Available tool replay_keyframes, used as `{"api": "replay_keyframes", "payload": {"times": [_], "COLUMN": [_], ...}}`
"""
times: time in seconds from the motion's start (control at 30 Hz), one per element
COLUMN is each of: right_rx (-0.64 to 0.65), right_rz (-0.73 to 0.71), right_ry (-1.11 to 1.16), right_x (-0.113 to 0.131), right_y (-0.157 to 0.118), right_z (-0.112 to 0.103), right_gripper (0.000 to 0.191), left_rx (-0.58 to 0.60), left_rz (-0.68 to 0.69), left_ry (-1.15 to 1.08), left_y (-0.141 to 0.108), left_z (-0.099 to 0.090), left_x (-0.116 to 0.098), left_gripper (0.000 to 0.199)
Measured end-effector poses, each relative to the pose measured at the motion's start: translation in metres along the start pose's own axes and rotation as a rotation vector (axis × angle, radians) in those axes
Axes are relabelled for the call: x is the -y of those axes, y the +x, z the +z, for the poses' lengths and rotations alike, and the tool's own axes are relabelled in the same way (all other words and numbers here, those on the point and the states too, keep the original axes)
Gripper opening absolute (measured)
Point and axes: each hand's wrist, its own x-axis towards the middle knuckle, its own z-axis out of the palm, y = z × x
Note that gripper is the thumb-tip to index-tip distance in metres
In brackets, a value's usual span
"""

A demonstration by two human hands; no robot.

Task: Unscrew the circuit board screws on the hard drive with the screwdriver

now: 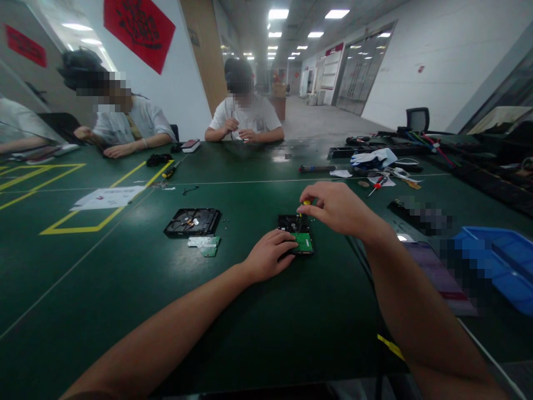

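Observation:
On the green table point(233, 311) lies a black hard drive point(287, 222) with a green circuit board point(304, 243) on its near part. My left hand point(271, 254) rests on the drive's left side, fingers spread over the board's edge. Above the drive's far right side, my right hand point(328, 208) pinches the yellow handle of a small screwdriver point(307, 204), its shaft pointing down to the drive. A second black drive point(194, 221) sits to the left, with a detached circuit board point(208, 245) in front of it. Several tiny screws point(225, 221) lie beside that drive.
A blue tray point(499, 261) and a dark flat device point(437, 272) are at the right. Gloves point(375, 158), a red screwdriver point(378, 185) and cables lie at the back right. White paper point(109, 198) is at the left. Several people sit across the table.

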Motion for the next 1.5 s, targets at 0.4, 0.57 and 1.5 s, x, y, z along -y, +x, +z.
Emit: {"api": "replay_keyframes", "payload": {"times": [0.4, 0.57, 1.5], "right_rx": [-0.015, 0.003, -0.010], "right_rz": [0.030, 0.014, -0.041], "right_ry": [-0.052, -0.024, 0.024], "right_x": [-0.0029, -0.0022, 0.0008], "right_y": [0.0017, 0.0013, 0.0015], "right_z": [0.0000, -0.0001, 0.0039], "right_gripper": [0.013, 0.011, 0.016], "left_rx": [-0.002, -0.013, -0.002], "left_rz": [0.009, 0.010, 0.017], "left_ry": [0.017, 0.021, 0.010], "left_y": [-0.0007, -0.0010, -0.0003], "left_z": [0.0005, 0.0012, 0.0017], "left_x": [0.0005, 0.0003, 0.0015], "left_gripper": [0.031, 0.030, 0.031]}}
